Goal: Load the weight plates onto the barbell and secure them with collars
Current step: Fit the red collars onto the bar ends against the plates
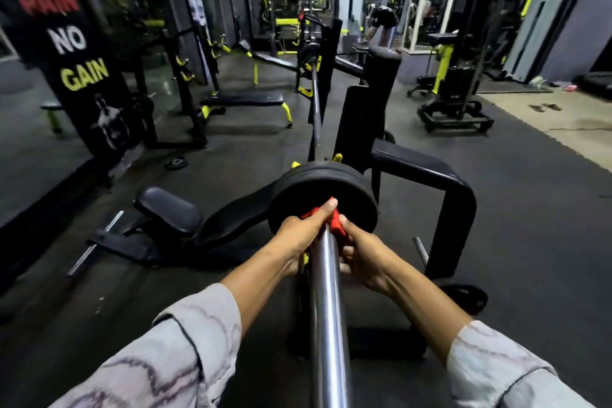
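On the shiny silver metal barbell point(328, 291) in front of you sit round black weight plates point(323, 195). Your left hand point(303, 235) and your right hand point(361, 258) both pinch the red plastic collar point(337, 223), which sits on the bar right against the nearest plate.

Dim gym light — glare along the chrome barbell sleeve point(326, 291), blurred wall lettering point(71, 40), edges fisheye-bent.

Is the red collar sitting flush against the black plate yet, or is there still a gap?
Cannot tell. In the head view the red plastic collar on the chrome barbell sleeve overlaps the black round weight plate, but both hands hide the joint.
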